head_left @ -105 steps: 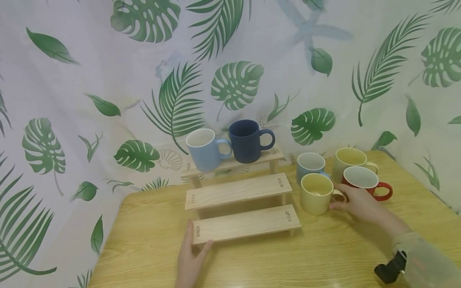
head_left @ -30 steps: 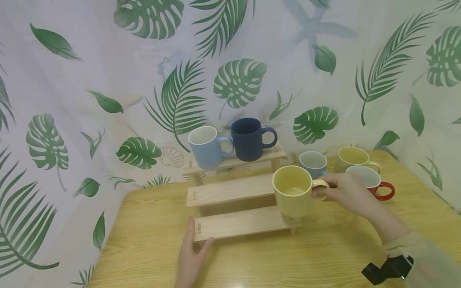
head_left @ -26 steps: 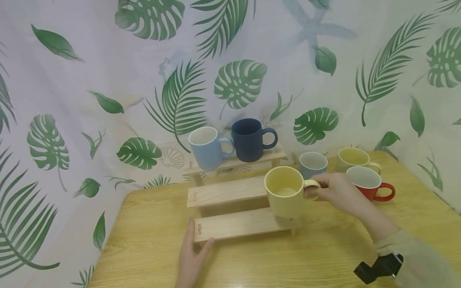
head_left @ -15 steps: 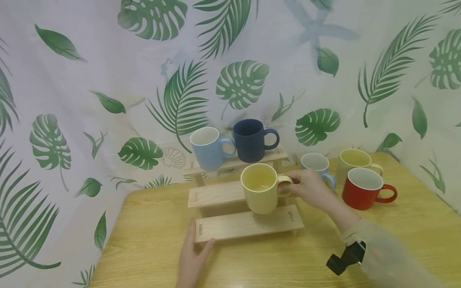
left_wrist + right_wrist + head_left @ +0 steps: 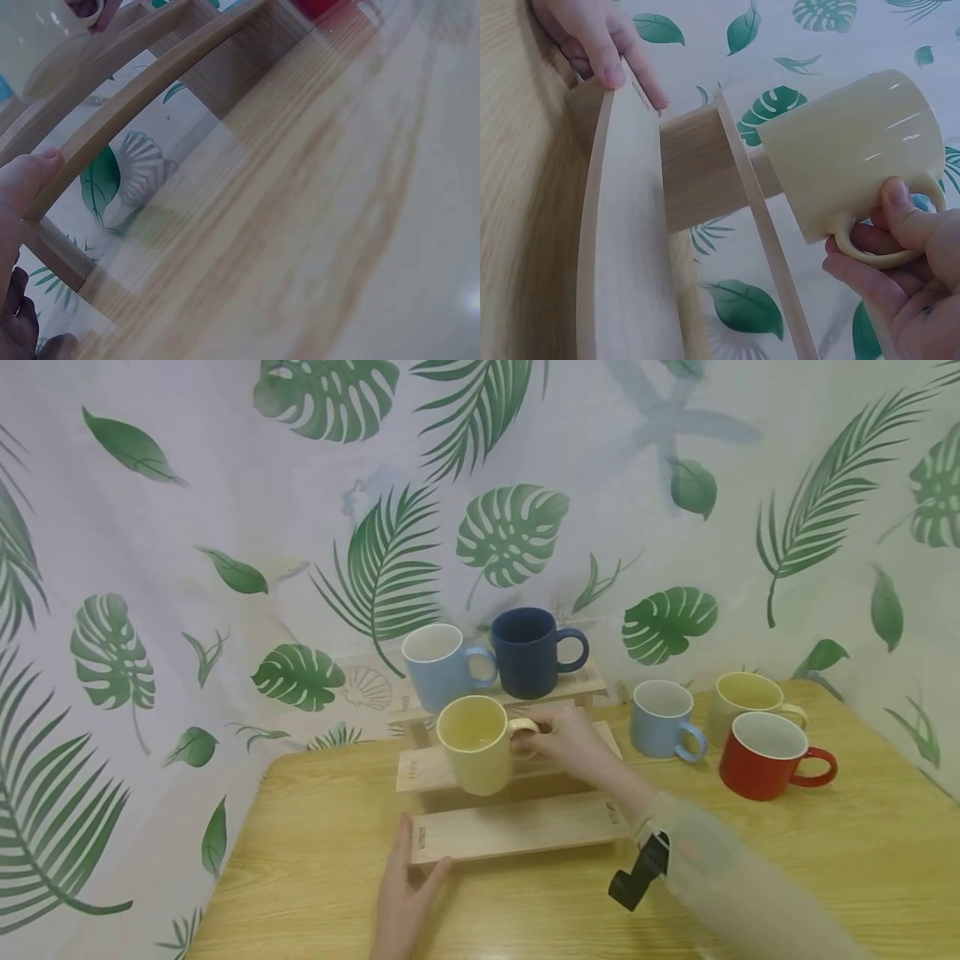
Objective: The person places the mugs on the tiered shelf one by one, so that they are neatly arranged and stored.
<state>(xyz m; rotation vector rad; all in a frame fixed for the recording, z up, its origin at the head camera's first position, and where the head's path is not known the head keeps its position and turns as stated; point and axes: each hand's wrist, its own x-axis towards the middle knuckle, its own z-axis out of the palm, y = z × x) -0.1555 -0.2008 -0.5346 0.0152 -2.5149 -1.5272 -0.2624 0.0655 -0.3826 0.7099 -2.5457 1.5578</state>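
In the head view my right hand (image 5: 566, 739) pinches the handle of a pale yellow mug (image 5: 480, 747), upright over the rack's middle board. The right wrist view shows thumb and fingers round the mug's handle (image 5: 881, 259), with the base near the board's edge. My left hand (image 5: 408, 889) grips the left end of the three-step wooden rack (image 5: 517, 831) at its lowest board, thumb (image 5: 34, 176) against the front edge. On the top board stand a light blue mug (image 5: 435, 677) with a white inside and a dark blue mug (image 5: 525, 660), handles to the right.
Right of the rack, on the wooden table (image 5: 315, 835), stand another light blue mug (image 5: 660, 727), a yellow mug (image 5: 742, 693) and a red mug (image 5: 761, 764) with a white inside. A leaf-patterned cloth (image 5: 225, 510) hangs close behind the rack.
My right hand has taken the pale yellow mug by its handle, lifted it off the table and carried it left over the rack. My left hand has stayed at the rack's end.
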